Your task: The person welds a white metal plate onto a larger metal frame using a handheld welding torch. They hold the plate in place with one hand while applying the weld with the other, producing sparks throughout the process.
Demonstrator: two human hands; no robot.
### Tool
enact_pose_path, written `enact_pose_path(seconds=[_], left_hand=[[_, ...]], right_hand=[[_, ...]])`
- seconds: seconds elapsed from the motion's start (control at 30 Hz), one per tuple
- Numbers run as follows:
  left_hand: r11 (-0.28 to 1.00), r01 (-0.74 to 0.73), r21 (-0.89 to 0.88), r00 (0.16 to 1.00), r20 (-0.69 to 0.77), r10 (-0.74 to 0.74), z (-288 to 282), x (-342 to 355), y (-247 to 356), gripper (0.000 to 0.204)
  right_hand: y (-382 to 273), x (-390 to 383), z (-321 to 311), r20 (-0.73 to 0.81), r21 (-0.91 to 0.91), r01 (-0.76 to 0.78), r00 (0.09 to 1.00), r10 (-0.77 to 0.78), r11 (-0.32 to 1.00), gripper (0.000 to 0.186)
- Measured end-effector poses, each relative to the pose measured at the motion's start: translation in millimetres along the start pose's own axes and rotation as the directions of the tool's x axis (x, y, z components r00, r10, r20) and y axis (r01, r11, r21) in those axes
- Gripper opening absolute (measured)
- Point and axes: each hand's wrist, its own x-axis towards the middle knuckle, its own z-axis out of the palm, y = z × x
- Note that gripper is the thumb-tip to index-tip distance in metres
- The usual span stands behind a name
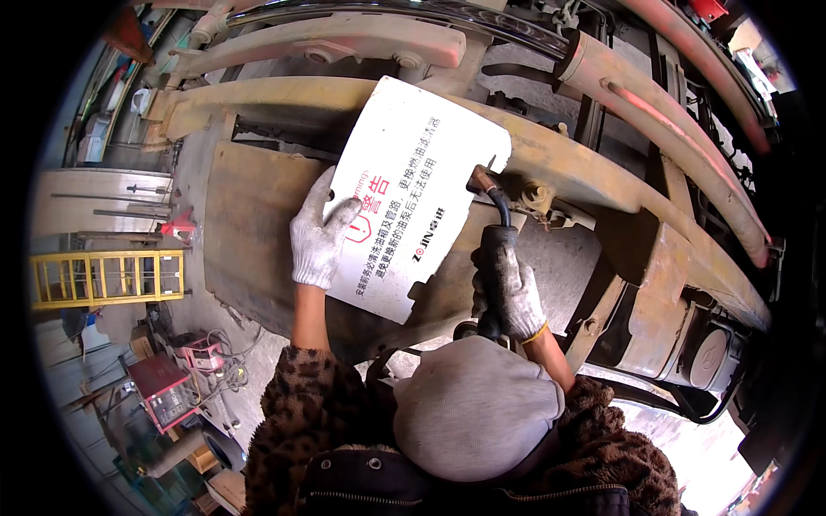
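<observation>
My left hand point(320, 230), in a whitish work glove, grips the left edge of a white printed board point(413, 181) with its thumb on the face. Black and red print covers the board, and its right and lower edges are ragged. A welding torch point(500, 206) with a copper-coloured nozzle and bent black neck sits in my right hand point(519, 299), also gloved, fingers wrapped round the handle. The nozzle overlaps the board's right edge; whether they touch I cannot tell. Behind the board lies a rusty brown metal plate point(258, 202) beside a long curved yellowish beam point(602, 185).
Heavy pinkish tubes point(654, 129) and beams run across the far side. On the left stand a yellow ladder point(107, 278) and a red machine point(162, 391) with tangled cables. A grey cap point(477, 408) blocks the view at the lower middle. A dark cylinder point(710, 354) sits at right.
</observation>
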Motion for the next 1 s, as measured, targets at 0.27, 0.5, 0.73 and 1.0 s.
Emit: enact_pose_path(seconds=[0.27,0.5,0.73,1.0], left_hand=[[0.999,0.004,0.039,0.999,0.043,-0.006,2.0,5.8,-0.7,0.056],[1.0,0.009,0.027,1.0,0.018,-0.009,1.6,1.4,-17.2,0.057],[0.994,0.094,0.052,0.995,0.036,-0.095,6.1,-1.3,0.6,0.056],[0.992,0.005,0.124,1.0,0.004,-0.006,5.5,-1.8,-6.2,0.053]], right_hand=[[-7.4,-2.6,-3.4,0.024,0.003,0.013,1.0,-0.013,1.0,0.043],[-10.7,-5.4,16.4,-0.005,-0.053,-0.003,1.0,0.002,0.999,0.044],[-8.6,-4.2,9.4,-0.024,-0.122,0.047,0.998,-0.051,0.991,0.055],[-3.6,-3.6,10.5,-0.036,-0.112,0.111,0.993,-0.116,0.987,0.049]])
